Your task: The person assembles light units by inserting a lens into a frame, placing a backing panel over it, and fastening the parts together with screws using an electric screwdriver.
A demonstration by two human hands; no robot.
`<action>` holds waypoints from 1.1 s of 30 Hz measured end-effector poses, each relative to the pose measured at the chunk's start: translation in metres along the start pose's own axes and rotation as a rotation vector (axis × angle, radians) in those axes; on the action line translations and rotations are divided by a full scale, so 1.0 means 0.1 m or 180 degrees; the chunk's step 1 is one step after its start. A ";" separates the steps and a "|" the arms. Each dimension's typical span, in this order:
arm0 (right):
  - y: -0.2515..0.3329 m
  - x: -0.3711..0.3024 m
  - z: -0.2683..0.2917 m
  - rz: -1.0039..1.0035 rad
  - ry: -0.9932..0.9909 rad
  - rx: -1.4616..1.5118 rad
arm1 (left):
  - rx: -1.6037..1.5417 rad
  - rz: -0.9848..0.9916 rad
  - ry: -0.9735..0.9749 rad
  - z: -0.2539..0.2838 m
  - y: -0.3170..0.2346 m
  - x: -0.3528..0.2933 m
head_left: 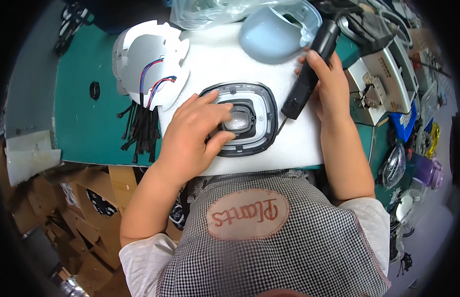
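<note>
My right hand (329, 81) is wrapped round a black electric screwdriver (309, 74). Its thin bit points down beside the right edge of a rounded, dark-rimmed housing part (267, 111). That part lies flat on a white foam sheet (299, 153) and has a grey-white inner face with a smaller raised dark frame (251, 119) in the middle. Over the left side of the part rests my left hand (195, 131), fingers apart, thumb and fingertips at the raised frame's edge. The hand hides the part's left rim.
A white shell (140, 54) with red and blue wires and black cables (140, 131) sits at left on the green mat (76, 123). A light-blue cover (269, 37) and clear plastic bag (205, 12) lie at the back. A metal fixture (373, 91) stands at right; cardboard boxes (86, 232) are lower left.
</note>
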State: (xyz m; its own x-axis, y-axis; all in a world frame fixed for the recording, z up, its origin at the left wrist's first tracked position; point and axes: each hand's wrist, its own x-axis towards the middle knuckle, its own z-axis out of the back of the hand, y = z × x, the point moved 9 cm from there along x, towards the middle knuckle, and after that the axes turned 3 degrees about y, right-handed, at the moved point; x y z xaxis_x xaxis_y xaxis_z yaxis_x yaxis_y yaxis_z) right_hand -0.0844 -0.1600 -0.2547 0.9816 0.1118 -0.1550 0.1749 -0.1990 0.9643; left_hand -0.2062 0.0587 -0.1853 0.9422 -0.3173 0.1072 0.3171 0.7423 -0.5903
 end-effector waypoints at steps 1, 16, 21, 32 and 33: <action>0.06 -0.03 0.04 0.0274 -0.0223 -0.0230 | -0.0291 0.0098 -0.0110 0.02 0.04 -0.01; 0.15 -0.88 -1.13 0.1953 0.1903 -0.2785 | -0.1108 0.0004 -0.0370 -0.11 0.45 -0.06; 0.11 -0.87 -1.08 0.1984 0.1714 -0.2788 | -0.1173 -0.0118 -0.0379 -0.13 0.45 -0.06; 0.12 -0.96 -1.10 0.1979 0.1533 -0.2944 | -0.1211 -0.0091 -0.0292 -0.15 0.43 -0.08; 0.11 -0.95 -1.11 0.2006 0.1564 -0.2939 | -0.1137 -0.0127 -0.0288 -0.14 0.43 -0.08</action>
State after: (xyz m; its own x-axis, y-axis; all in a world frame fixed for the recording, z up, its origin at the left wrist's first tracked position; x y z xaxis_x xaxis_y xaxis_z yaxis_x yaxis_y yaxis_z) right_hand -0.1845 -0.0647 -0.2051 0.7064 0.6413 0.2996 -0.6377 0.3928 0.6626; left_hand -0.2012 0.0849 -0.2225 0.9407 -0.2764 0.1967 0.3112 0.4724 -0.8246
